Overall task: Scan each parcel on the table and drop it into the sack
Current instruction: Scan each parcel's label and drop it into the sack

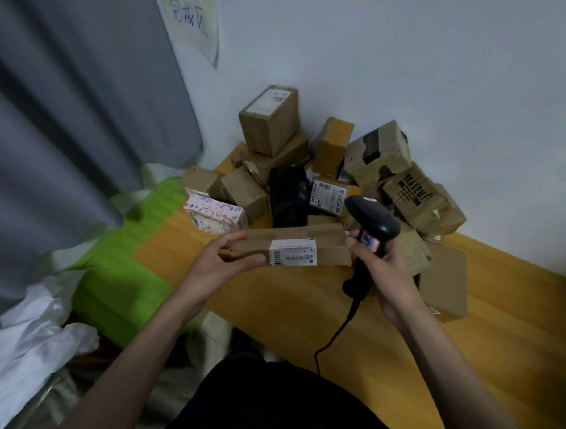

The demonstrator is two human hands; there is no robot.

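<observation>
Gripped by its left end in the left hand (pixel 224 260), thumb on top and fingers underneath, a long cardboard parcel (pixel 293 246) hangs level over the near edge of the wooden table (pixel 511 334), its white label (pixel 293 257) facing the camera. Right hand (pixel 385 275) wraps the handle of a black scanner (pixel 373 222) just right of the parcel. Behind them a heap of boxes (pixel 334 171) fills the far corner, and a white sack (pixel 30 350) lies low at near left.

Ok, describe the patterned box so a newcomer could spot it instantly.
Start at the wooden table and its heap of parcels against the wall. The box lies at the heap's left front edge, near the green surface. Alone among plain brown cartons, it is pink-white with colourful cartoon prints.
</observation>
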